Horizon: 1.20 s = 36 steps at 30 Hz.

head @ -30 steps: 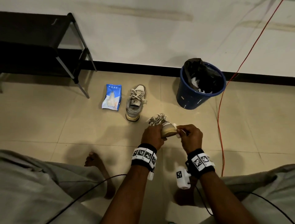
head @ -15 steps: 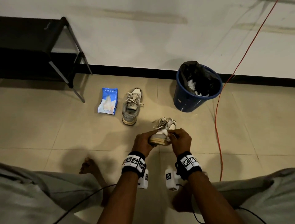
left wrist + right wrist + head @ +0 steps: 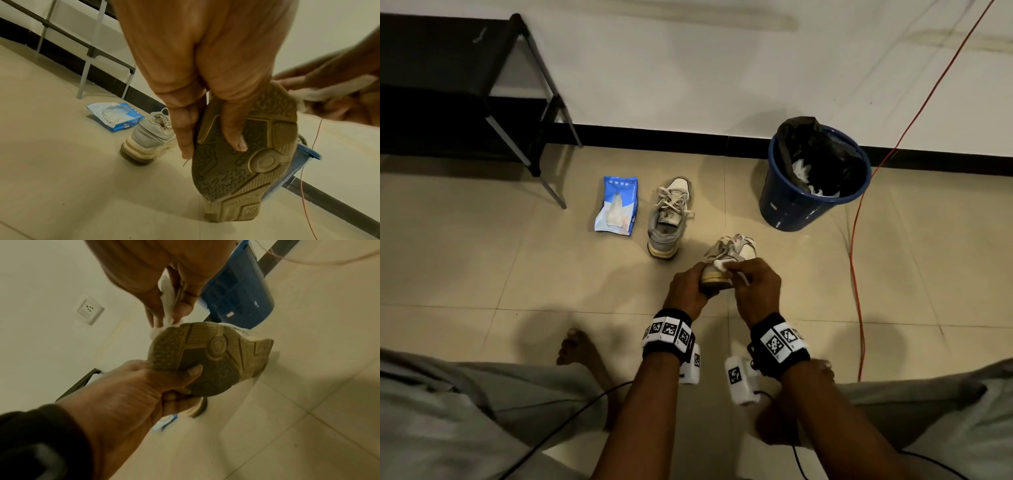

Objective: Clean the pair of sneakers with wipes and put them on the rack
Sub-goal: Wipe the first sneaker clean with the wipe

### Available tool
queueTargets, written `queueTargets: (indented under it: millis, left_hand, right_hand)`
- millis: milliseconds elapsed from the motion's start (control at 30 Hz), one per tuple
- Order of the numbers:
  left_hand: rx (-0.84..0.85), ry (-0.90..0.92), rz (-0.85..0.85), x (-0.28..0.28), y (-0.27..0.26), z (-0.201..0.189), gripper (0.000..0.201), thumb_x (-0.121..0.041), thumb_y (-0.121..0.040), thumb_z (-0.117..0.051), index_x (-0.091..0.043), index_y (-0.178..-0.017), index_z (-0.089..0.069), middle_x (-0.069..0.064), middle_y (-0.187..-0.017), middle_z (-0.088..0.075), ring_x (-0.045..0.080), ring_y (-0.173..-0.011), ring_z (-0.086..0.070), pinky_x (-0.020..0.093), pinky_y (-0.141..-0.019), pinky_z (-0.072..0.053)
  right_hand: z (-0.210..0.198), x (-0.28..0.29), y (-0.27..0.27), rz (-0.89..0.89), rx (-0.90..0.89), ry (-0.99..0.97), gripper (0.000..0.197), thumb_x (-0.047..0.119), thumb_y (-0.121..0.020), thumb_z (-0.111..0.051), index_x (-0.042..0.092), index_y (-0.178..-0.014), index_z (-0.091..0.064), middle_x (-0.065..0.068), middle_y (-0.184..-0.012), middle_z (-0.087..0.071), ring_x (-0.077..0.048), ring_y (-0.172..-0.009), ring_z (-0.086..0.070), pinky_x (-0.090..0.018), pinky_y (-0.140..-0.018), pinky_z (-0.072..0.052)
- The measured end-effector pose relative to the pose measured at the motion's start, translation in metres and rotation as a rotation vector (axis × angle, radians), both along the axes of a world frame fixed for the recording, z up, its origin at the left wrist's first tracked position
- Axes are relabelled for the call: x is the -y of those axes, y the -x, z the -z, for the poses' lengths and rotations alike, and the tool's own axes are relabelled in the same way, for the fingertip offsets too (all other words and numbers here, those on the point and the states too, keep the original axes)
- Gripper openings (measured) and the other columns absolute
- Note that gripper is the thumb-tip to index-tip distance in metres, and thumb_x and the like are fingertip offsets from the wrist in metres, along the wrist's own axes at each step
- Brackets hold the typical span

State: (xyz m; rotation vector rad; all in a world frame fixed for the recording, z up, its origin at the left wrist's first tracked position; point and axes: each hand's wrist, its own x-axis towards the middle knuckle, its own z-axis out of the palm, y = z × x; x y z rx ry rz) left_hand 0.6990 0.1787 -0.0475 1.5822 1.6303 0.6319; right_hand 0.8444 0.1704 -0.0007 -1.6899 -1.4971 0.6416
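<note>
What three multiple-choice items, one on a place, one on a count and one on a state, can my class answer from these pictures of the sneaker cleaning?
1. Where does the blue pack of wipes lie?
A. on the floor beside the grey lace-up sneaker
B. in the bin
C. on the rack

2. How many sneakers stand on the black metal rack?
A. two
B. one
C. none

3. What is the right hand doing?
A. hanging idle
B. holding a white wipe at the heel of the lifted sneaker
C. tying laces

Key: 1 A, the pack lies next to the sneaker on the tiles. 2 C, one sneaker is on the floor and the left hand grips the other. 3 B, the wrist views show the wipe against the heel edge.
</note>
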Motion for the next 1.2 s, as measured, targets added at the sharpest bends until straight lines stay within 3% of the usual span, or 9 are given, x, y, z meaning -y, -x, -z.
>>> queueTargets:
  millis: [167, 333, 533, 733, 833, 933, 1000, 1100, 1200]
  left_hand:
    - [-0.079, 0.041, 0.045, -0.003, 0.000, 0.000, 0.056, -0.031, -0.082, -0.077, -0.020, -0.131, -0.053, 0.014, -0.113, -0.069, 0.034, -0.104, -0.064, 0.039, -0.086, -0.053]
    - [-0.049, 0.064, 0.026, -0.006, 0.001, 0.002, 0.049, -0.029, -0.083, -0.077, -0.019, -0.126, -0.055, 0.014, -0.110, -0.069, 0.032, -0.102, -0.065, 0.039, -0.084, -0.054]
    - [0.016, 0.080, -0.006, -0.005, 0.013, -0.001, 0.052, -0.027, -0.080, -0.079, -0.015, -0.127, -0.059, 0.012, -0.114, -0.070, 0.029, -0.105, -0.065, 0.034, -0.089, -0.052]
    - [0.081, 0.066, -0.046, -0.004, 0.007, -0.004, 0.048, -0.026, -0.079, -0.081, -0.020, -0.124, -0.065, 0.006, -0.109, -0.072, 0.021, -0.100, -0.067, 0.026, -0.083, -0.049]
    - [0.083, 0.058, -0.048, -0.005, 0.006, -0.008, 0.049, -0.028, -0.079, -0.081, -0.018, -0.124, -0.064, 0.008, -0.109, -0.072, 0.024, -0.099, -0.067, 0.031, -0.085, -0.052]
    - [0.062, 0.051, -0.028, -0.007, 0.009, -0.006, 0.054, -0.026, -0.078, -0.081, -0.015, -0.127, -0.062, 0.012, -0.114, -0.071, 0.030, -0.103, -0.066, 0.037, -0.088, -0.054]
    - [0.123, 0.153, -0.025, -0.008, 0.014, -0.005, 0.065, -0.032, -0.075, -0.084, -0.017, -0.132, -0.055, 0.010, -0.118, -0.068, 0.028, -0.103, -0.065, 0.040, -0.083, -0.057]
    - [0.396, 0.453, 0.007, -0.005, 0.018, -0.011, 0.103, -0.054, -0.063, -0.084, -0.028, -0.146, -0.028, -0.001, -0.132, -0.054, 0.022, -0.113, -0.058, 0.040, -0.080, -0.059]
    - [0.497, 0.523, -0.075, -0.005, 0.015, -0.016, 0.102, -0.074, -0.071, -0.064, -0.033, -0.150, -0.015, 0.002, -0.143, -0.041, 0.028, -0.122, -0.052, 0.047, -0.088, -0.056]
  right_hand:
    - [0.008, -0.018, -0.022, 0.066, 0.068, 0.100, 0.019, 0.005, -0.083, -0.067, 0.014, -0.096, -0.077, -0.010, -0.092, -0.072, -0.025, -0.090, -0.064, -0.022, -0.077, -0.042]
    - [-0.002, -0.001, 0.009, -0.104, 0.028, -0.021, 0.019, 0.005, -0.080, -0.072, 0.019, -0.091, -0.078, 0.000, -0.090, -0.069, -0.009, -0.085, -0.062, -0.018, -0.078, -0.048]
    - [0.003, -0.023, 0.000, -0.004, 0.121, 0.016, 0.014, 0.002, -0.078, -0.070, 0.011, -0.087, -0.077, -0.009, -0.087, -0.069, -0.025, -0.084, -0.064, -0.026, -0.075, -0.046]
    - [-0.004, -0.009, 0.016, -0.294, 0.261, -0.106, 0.023, -0.001, -0.080, -0.065, 0.012, -0.097, -0.074, -0.007, -0.094, -0.060, -0.017, -0.083, -0.055, -0.022, -0.072, -0.043]
    - [0.003, -0.014, 0.005, -0.231, 0.390, -0.106, 0.027, 0.004, -0.081, -0.064, 0.013, -0.106, -0.070, -0.009, -0.098, -0.058, -0.023, -0.083, -0.055, -0.027, -0.068, -0.046]
    - [0.012, -0.012, -0.003, -0.076, 0.310, -0.068, 0.020, 0.005, -0.084, -0.062, 0.010, -0.101, -0.072, -0.010, -0.093, -0.062, -0.026, -0.081, -0.060, -0.024, -0.069, -0.041]
    - [0.018, -0.014, -0.001, -0.029, 0.260, -0.043, 0.017, 0.004, -0.084, -0.063, 0.009, -0.096, -0.074, -0.010, -0.090, -0.065, -0.026, -0.079, -0.062, -0.021, -0.070, -0.039]
    - [0.021, -0.020, 0.001, 0.003, 0.223, 0.015, 0.016, 0.004, -0.082, -0.065, 0.010, -0.091, -0.075, -0.008, -0.086, -0.067, -0.025, -0.078, -0.063, -0.024, -0.068, -0.045]
    - [0.019, -0.023, -0.004, 0.014, 0.094, 0.013, 0.014, 0.005, -0.079, -0.068, 0.012, -0.088, -0.077, -0.007, -0.085, -0.070, -0.025, -0.080, -0.065, -0.033, -0.072, -0.053]
